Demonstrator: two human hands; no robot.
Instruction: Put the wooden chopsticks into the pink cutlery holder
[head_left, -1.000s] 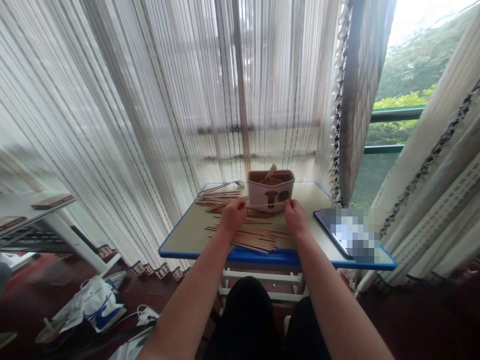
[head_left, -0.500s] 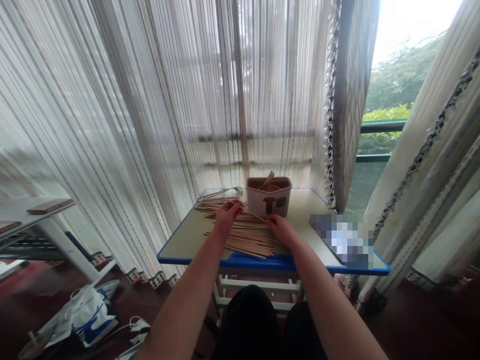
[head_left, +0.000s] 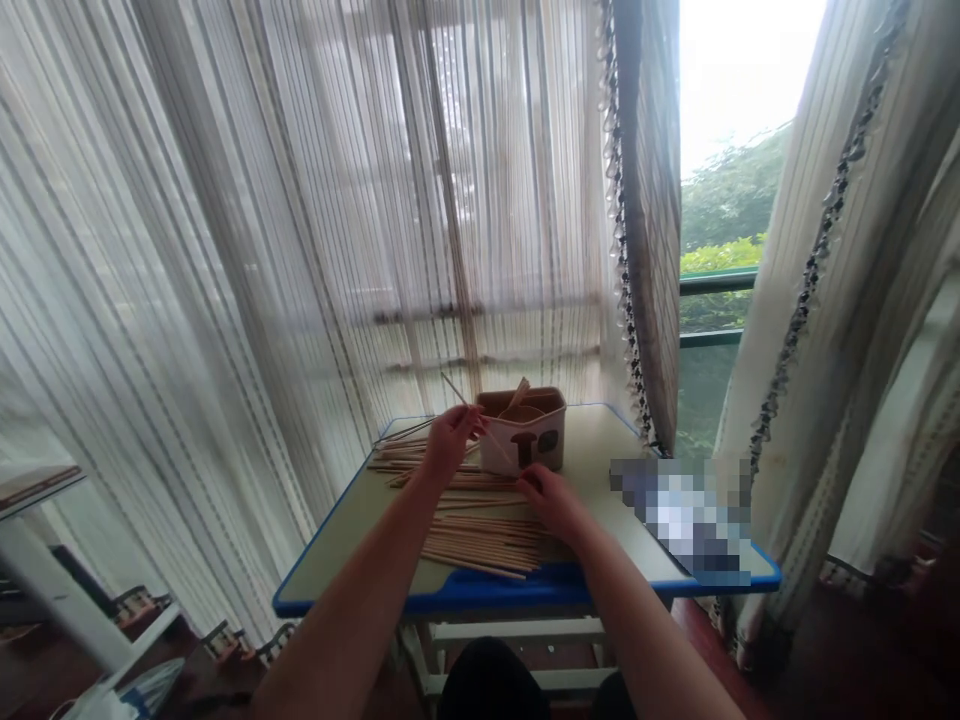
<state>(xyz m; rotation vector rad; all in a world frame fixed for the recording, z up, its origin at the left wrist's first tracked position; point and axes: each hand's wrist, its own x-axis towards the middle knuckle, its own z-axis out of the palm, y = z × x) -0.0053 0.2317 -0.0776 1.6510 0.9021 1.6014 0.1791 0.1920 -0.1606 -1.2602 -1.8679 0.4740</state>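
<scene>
A slim wooden chopstick (head_left: 454,390) slants down from upper left to lower right between my hands. My left hand (head_left: 456,436) pinches it partway along, its upper end sticking out past the fingers. At the lower end, the closed fingers of my right hand (head_left: 541,488) grip the same chopstick. Below my hands, many loose chopsticks (head_left: 487,540) lie in rough rows on the table. Just behind stands a cream utensil holder (head_left: 495,446) with a mushroom picture, a few wooden pieces (head_left: 519,394) poking out of it.
The small table (head_left: 345,535) has a pale top and a blue rim. Thin metal utensils (head_left: 409,430) rest at its back left. A blurred-out flat object (head_left: 686,520) lies at the right. Sheer curtains (head_left: 337,200) hang right behind the table.
My view has tilted up and turned slightly right. The chopstick is now raised and more steeply slanted, with its upper end higher above my left hand. Both hands keep hold of it.
</scene>
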